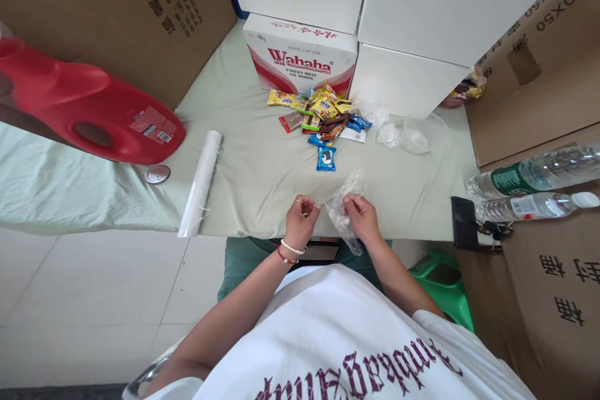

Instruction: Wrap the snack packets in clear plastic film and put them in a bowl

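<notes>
My left hand and my right hand are both pinched on a clear plastic bag above the near edge of the cloth-covered table. The bag hangs crumpled between them, its lower end by my right wrist. Beyond my hands lies a pile of snack packets, with a blue cookie packet closest to me.
A roll of clear bags lies to the left, near a small round lid and a big red jug. A Wahaha carton, white boxes, a clear bowl, two water bottles and a phone ring the table.
</notes>
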Demonstrator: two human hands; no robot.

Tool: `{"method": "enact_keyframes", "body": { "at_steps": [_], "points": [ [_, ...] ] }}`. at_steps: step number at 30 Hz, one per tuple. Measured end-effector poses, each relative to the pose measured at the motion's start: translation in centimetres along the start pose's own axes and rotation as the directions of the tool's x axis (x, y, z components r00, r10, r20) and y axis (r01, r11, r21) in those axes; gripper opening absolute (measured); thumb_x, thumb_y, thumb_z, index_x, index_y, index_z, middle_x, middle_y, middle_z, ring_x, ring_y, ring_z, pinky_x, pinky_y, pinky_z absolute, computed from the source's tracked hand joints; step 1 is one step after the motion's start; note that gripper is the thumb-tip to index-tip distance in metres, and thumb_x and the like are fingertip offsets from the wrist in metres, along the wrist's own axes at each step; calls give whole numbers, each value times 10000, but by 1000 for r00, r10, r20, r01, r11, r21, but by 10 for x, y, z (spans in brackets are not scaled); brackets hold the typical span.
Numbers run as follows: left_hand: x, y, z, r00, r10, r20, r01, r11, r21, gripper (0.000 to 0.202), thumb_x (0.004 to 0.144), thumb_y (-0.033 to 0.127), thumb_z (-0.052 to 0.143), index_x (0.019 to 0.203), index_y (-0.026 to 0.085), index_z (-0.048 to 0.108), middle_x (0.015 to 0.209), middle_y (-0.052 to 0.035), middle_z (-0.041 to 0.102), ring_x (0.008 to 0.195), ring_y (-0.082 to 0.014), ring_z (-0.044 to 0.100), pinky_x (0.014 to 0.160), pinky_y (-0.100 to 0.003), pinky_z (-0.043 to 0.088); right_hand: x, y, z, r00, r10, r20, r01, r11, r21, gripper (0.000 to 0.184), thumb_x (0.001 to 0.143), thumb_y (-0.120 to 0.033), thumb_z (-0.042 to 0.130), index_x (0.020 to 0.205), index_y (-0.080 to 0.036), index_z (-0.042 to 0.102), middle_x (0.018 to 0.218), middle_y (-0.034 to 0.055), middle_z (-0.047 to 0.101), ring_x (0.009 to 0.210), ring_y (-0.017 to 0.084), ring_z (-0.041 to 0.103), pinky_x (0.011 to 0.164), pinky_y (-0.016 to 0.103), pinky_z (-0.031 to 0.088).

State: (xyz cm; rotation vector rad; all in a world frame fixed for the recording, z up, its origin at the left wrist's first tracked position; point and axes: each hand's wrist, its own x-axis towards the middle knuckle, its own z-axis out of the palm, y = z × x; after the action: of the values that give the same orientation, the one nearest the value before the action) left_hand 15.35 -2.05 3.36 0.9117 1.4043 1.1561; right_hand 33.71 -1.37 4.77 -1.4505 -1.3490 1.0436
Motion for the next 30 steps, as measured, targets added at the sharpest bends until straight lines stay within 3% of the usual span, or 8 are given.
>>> {"method": "enact_keyframes", "body": {
  "at_steps": [3, 5, 10, 14, 18, 20, 24, 30],
  "points": [
    [-5, 3, 14, 978, -43, 206, 51, 998, -34, 369, 872, 573, 696, 924, 213, 633, 814, 5, 622, 756, -151, 589, 661, -273, 487, -9, -6, 2, 977, -207, 53, 214, 956, -201, 348, 1019, -488, 531, 979, -231, 762, 991, 102, 742, 971, 245, 678, 903, 381, 537],
    [-5, 4, 27, 958, -74, 277, 109, 988, -113, 388, 841, 573, 742, 906, 205, 637, 839, -6, 647, 808, -167, 609, 702, -285, 505, -13, -7, 5, 968, -219, 119, 237, 958, -164, 352, 1036, -477, 506, 1019, -240, 766, 1036, 101, 753, 1011, 241, 688, 933, 383, 541],
    [6, -1, 40, 966, -136, 222, 207, 918, -338, 383, 697, 456, 864, 797, 189, 607, 760, 22, 637, 752, -132, 586, 733, -269, 494, -9, 2, 3, 995, 88, 50, -97, 973, 208, 367, 909, -582, 661, 929, -227, 757, 893, 42, 745, 799, 199, 664, 812, 350, 563],
    [14, 1, 29, 967, -189, 173, 244, 887, -393, 392, 689, 459, 830, 841, 212, 566, 780, 26, 644, 725, -126, 617, 684, -261, 513, 0, 7, -14, 945, 325, 15, -284, 803, 524, 350, 774, -522, 815, 956, -232, 742, 809, 0, 689, 679, 145, 600, 673, 293, 552],
    [21, 2, 21, 959, -249, 135, 282, 886, -368, 380, 799, 528, 742, 815, 224, 514, 705, 27, 605, 605, -124, 598, 593, -270, 512, 7, 9, -20, 889, 456, 30, -368, 676, 638, 339, 744, -477, 846, 912, -244, 666, 825, -5, 672, 713, 152, 654, 663, 308, 590],
    [25, 2, 19, 959, -263, 106, 283, 906, -316, 357, 868, 521, 680, 771, 229, 500, 620, 47, 542, 500, -99, 502, 495, -241, 430, 10, 10, -17, 871, 491, 2, -393, 696, 601, 356, 767, -511, 815, 923, -249, 631, 770, -21, 645, 645, 144, 633, 559, 274, 545],
    [37, 1, 5, 962, -270, 36, 272, 944, -184, 322, 925, 442, 616, 711, 232, 500, 516, 67, 456, 402, -86, 355, 401, -237, 245, 18, 11, -13, 888, 454, -74, -378, 813, 442, 360, 811, -550, 730, 977, -254, 609, 608, -84, 506, 441, 99, 409, 377, 221, 274],
    [53, 5, -35, 961, -276, -30, 276, 961, -17, 343, 823, 430, 729, 665, 231, 499, 468, 75, 452, 389, -87, 352, 410, -239, 234, 33, 23, -24, 905, 404, -135, -357, 893, 275, 332, 821, -545, 675, 926, -233, 634, 591, -80, 463, 436, 98, 351, 410, 246, 264]
  ]
}}
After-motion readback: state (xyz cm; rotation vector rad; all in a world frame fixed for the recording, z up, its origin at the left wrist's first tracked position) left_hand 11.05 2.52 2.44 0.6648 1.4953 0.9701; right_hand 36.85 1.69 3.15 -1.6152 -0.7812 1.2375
